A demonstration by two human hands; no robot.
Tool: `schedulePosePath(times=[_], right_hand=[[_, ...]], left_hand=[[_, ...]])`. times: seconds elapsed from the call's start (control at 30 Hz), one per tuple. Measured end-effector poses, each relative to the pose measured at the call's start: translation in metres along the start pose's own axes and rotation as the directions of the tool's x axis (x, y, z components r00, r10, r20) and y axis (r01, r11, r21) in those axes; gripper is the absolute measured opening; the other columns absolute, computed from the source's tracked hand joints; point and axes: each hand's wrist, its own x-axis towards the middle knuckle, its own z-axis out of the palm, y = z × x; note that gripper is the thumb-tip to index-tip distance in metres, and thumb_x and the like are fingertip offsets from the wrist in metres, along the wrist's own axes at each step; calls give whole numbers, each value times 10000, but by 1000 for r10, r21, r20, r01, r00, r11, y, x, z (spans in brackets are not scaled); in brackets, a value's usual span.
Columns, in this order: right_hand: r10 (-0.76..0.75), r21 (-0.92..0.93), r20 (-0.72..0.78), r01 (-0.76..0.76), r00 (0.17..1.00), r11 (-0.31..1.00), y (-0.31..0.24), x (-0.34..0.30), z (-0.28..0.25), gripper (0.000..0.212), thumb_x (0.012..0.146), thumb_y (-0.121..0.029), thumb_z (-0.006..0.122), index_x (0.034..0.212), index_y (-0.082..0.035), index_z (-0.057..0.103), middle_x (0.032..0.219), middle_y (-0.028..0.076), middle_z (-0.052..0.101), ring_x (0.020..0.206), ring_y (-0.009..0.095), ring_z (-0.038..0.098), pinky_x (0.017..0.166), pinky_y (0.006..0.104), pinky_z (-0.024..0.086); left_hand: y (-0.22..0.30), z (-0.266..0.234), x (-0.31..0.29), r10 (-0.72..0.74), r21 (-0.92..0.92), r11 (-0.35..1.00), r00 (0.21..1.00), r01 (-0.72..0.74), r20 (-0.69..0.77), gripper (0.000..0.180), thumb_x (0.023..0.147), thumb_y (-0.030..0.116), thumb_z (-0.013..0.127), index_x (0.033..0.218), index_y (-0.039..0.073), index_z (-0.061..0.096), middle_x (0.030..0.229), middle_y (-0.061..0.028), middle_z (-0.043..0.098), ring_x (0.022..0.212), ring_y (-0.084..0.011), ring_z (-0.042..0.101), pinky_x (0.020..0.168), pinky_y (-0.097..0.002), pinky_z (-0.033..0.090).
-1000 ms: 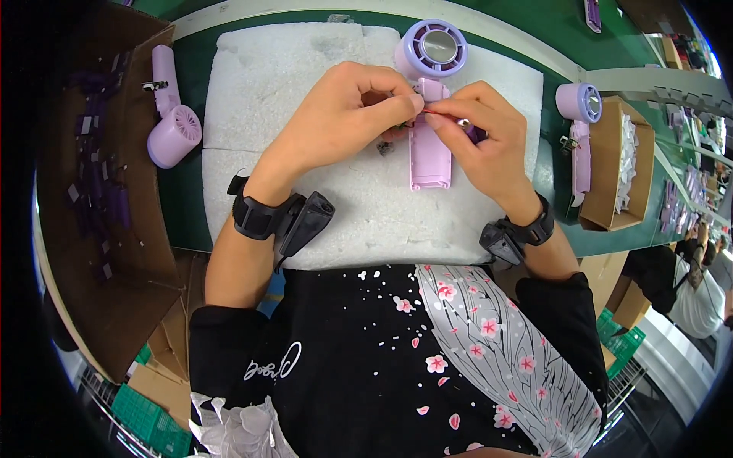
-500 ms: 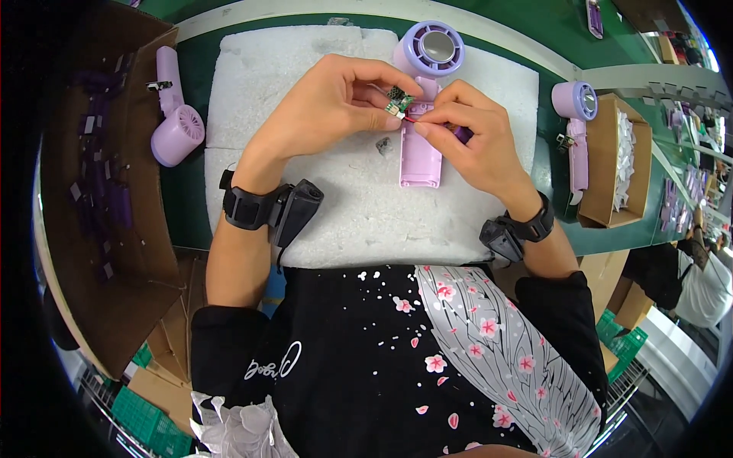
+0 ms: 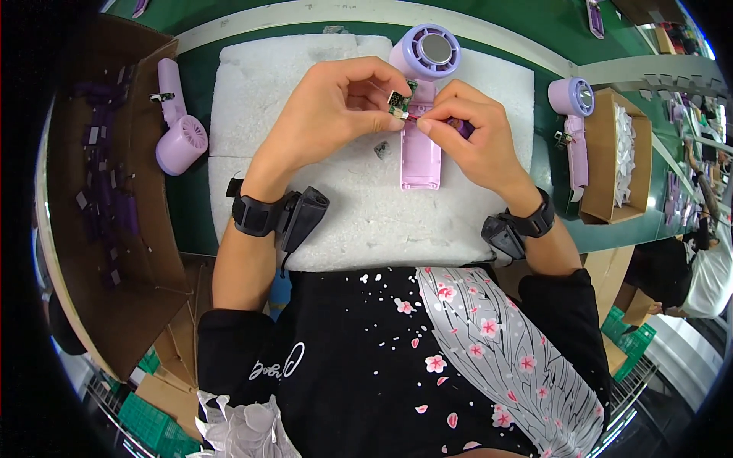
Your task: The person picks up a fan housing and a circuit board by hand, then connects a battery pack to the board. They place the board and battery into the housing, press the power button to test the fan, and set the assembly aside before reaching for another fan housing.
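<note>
My left hand [image 3: 324, 107] pinches a small green circuit board [image 3: 398, 101] between thumb and fingers, above the foam pad. Opposite it, my right hand [image 3: 479, 137] grips thin red wires by a small white plug at the board's lower edge. Whether the plug is fully seated I cannot tell. Part of a purple cylindrical battery [image 3: 463, 127] shows under the right fingers. Beneath both hands lies an opened pink handheld fan, its hollow handle [image 3: 421, 162] toward me and its round purple head [image 3: 426, 52] at the far end.
A white foam pad [image 3: 343, 221] covers the bench middle. Another pink fan [image 3: 182, 145] lies left, beside a large carton [image 3: 153, 267] of purple batteries. To the right are a third fan [image 3: 576, 149] and a small cardboard box [image 3: 599, 183] holding white pieces. A person stands far right.
The circuit board has tilted slightly in my left fingers. Both hands stay close together, with the wires still pinched in the right. The whole view has shifted a little.
</note>
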Motion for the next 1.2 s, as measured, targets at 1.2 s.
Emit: schedulePosePath(times=[1.2], right_hand=[[-130, -186, -81, 113, 988, 976, -5, -4, 7, 81, 832, -45, 686, 811, 11, 632, 771, 77, 571, 644, 165, 536, 570, 276, 415]], left_hand=[[-5, 5, 2, 34, -6, 999, 999, -34, -30, 276, 761, -80, 706, 1026, -3, 697, 889, -24, 630, 778, -83, 565, 740, -230, 502]])
